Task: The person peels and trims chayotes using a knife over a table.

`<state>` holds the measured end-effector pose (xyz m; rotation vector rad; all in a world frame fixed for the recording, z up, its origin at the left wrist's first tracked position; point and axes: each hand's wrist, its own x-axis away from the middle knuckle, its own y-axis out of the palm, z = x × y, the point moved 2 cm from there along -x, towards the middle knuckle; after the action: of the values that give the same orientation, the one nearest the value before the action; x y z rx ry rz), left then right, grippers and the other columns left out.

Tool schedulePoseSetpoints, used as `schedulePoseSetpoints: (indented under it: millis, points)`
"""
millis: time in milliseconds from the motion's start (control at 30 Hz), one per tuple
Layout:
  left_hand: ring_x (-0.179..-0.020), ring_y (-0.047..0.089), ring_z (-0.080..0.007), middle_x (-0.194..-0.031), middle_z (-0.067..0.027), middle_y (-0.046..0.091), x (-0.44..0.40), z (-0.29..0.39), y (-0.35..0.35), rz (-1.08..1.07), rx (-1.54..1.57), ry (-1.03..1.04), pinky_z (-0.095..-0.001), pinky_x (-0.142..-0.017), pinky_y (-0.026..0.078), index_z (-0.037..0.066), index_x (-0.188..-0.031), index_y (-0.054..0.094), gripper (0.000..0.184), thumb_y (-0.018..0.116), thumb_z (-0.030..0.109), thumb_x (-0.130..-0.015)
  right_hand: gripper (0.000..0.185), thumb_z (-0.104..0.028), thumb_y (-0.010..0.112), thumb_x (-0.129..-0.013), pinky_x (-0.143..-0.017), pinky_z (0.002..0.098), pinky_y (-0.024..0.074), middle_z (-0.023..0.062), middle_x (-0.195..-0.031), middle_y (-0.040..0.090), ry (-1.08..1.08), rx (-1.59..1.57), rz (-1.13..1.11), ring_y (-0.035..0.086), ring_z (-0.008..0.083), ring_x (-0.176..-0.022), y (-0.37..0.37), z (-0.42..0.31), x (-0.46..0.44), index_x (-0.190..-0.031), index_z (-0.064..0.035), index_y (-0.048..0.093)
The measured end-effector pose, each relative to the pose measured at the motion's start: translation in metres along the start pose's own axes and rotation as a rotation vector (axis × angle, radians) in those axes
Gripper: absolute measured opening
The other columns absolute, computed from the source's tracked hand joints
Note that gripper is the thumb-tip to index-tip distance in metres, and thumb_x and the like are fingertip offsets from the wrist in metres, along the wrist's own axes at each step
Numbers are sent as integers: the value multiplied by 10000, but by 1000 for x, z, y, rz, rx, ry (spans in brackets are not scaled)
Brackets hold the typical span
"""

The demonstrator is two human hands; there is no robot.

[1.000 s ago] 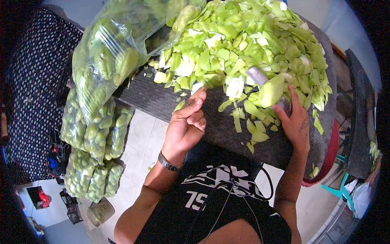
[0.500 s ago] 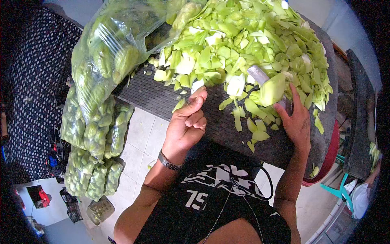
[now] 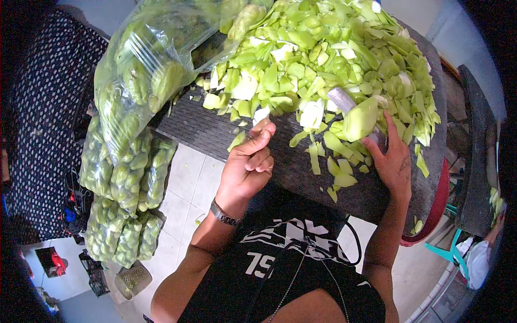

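My left hand (image 3: 249, 161), with a watch on its wrist, is raised over the near edge of the dark table (image 3: 291, 159). Its fingers are curled and the thumb lies against the index finger; nothing shows in them. My right hand (image 3: 389, 156) rests at the near right of the green peel pile (image 3: 323, 59), thumb and index finger spread beside a light green piece (image 3: 361, 119). A metallic blade-like thing (image 3: 341, 100) sticks out beyond that piece. How far my right hand holds either one is hard to see.
A large clear bag of green vegetables (image 3: 137, 75) lies on the table's left side. Below it, smaller filled bags (image 3: 121, 231) are stacked. A basket (image 3: 133, 280) stands at lower left. A red rim (image 3: 439, 207) and a turquoise frame (image 3: 452, 250) are at the right.
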<state>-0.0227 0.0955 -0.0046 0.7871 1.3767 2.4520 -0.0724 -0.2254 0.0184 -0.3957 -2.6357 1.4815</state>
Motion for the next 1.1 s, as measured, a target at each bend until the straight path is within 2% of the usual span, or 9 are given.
schedulePoseSetpoints:
  millis: [133,267,433,467,500,567,633,767,1100]
  points:
    - [-576,529,-86,-1071,-73,719,-2,-1,36,119,-80,53,-218,-528,403,26,-1257,616,308,638,182,-993,799,-411,738,-903,-1026,491,485,311,-1313,616,6,4,-12,607,464,-1214,-1,1,1,-1518,-22,406]
    - [-703,603,-139,-922,-62,693,-10,2,24,-50,3,-35,-263,-616,465,6,-1144,642,253,603,215,-1008,844,-426,772,-868,-1005,490,498,312,-1292,626,6,11,4,619,468,-1188,0,2,1,-1530,-60,399]
    - [-860,614,-88,-976,-31,678,-20,-6,35,23,-1011,260,-240,-725,499,-8,-1154,630,273,721,150,-950,918,-415,836,-801,-931,487,539,300,-1259,644,-23,-75,-5,668,461,-1090,-11,-15,7,-1552,-141,384]
    - [-897,619,-94,-1007,-36,678,-21,-11,45,-33,-1042,259,-246,-760,509,-12,-1178,626,322,744,164,-935,943,-261,881,-747,-923,436,540,283,-1215,675,-73,-95,35,684,420,-1097,-14,-23,10,-1552,-149,402]
    - [-935,624,-100,-1039,-41,679,-23,-15,53,-85,-1075,260,-252,-795,518,-16,-1202,622,372,768,177,-919,942,-255,881,-747,-928,435,539,283,-1212,675,-71,-133,16,684,417,-1103,-16,-32,14,-1552,-149,403]
    - [-955,637,-117,-1061,-68,686,-36,-24,57,-176,-1045,128,-271,-821,523,-20,-1248,615,516,834,243,-862,941,-244,881,-747,-938,433,536,283,-1206,676,-79,-216,-21,683,411,-1113,-20,-48,20,-1552,-150,405]
    - [-873,648,-121,-997,-67,690,-41,-33,74,-227,-945,-90,-276,-796,529,-38,-1218,617,506,838,233,-853,987,-355,852,-780,-937,486,547,232,-1309,645,-216,-161,25,668,432,-1109,-14,-46,22,-1585,-148,320]
    - [-825,664,-123,-1009,-87,706,-49,-57,84,-231,-720,26,-284,-743,532,-43,-1182,651,453,806,255,-878,1034,-320,848,-782,-950,496,543,253,-1326,625,-195,-165,-6,646,440,-1144,-16,-58,32,-1609,-154,251]
    - [-990,651,-156,-1097,-75,701,-49,-68,77,-281,-767,122,-316,-899,519,-52,-1219,638,487,811,103,-791,1157,-300,884,-720,-990,499,519,274,-1377,571,-188,-197,-123,621,449,-1170,-20,-54,32,-1633,-169,185]
